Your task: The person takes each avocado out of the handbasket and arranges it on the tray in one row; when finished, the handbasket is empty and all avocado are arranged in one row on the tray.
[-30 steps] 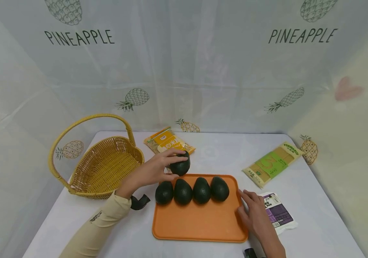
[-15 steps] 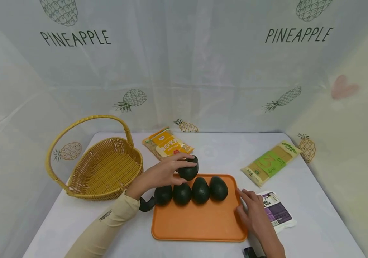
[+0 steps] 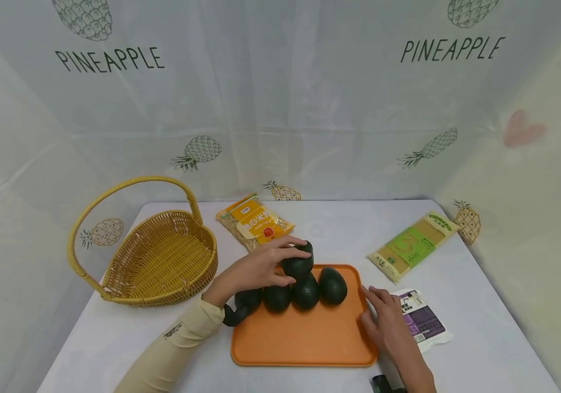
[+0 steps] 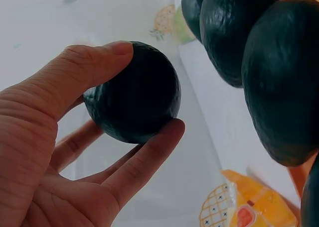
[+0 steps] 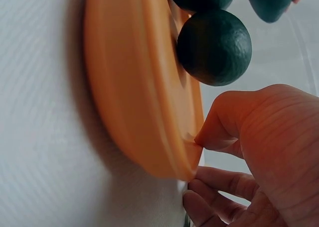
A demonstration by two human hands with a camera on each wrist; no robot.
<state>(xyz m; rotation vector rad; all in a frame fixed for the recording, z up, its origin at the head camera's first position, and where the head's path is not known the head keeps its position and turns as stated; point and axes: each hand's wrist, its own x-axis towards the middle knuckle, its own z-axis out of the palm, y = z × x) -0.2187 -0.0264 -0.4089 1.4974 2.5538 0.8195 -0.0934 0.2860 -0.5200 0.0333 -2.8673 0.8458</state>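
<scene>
My left hand (image 3: 259, 266) holds a dark green avocado (image 3: 299, 266) over the back rim of an orange tray (image 3: 305, 344). In the left wrist view, the thumb lies on one side of this avocado (image 4: 139, 95) and the fingers curl round the other. Several more avocados (image 3: 332, 286) lie in a row along the tray's back half, the left ones partly covered by my hand and wrist. At the tray's right side is my right hand (image 3: 389, 325). The right wrist view shows it pinching the tray's rim (image 5: 192, 160), thumb inside and fingers outside.
A wicker basket (image 3: 162, 256) with a tall handle stands on the left. Behind the tray lies an orange-and-clear bag of grain (image 3: 255, 218). A green-labelled noodle pack (image 3: 413, 248) and a white-and-purple packet (image 3: 424, 322) lie on the right of the white table (image 3: 113, 349).
My left hand has carried the avocado rightward and slightly nearer, from the tray's back left corner to over the middle of the row. My right hand has stayed at the tray's edge.
</scene>
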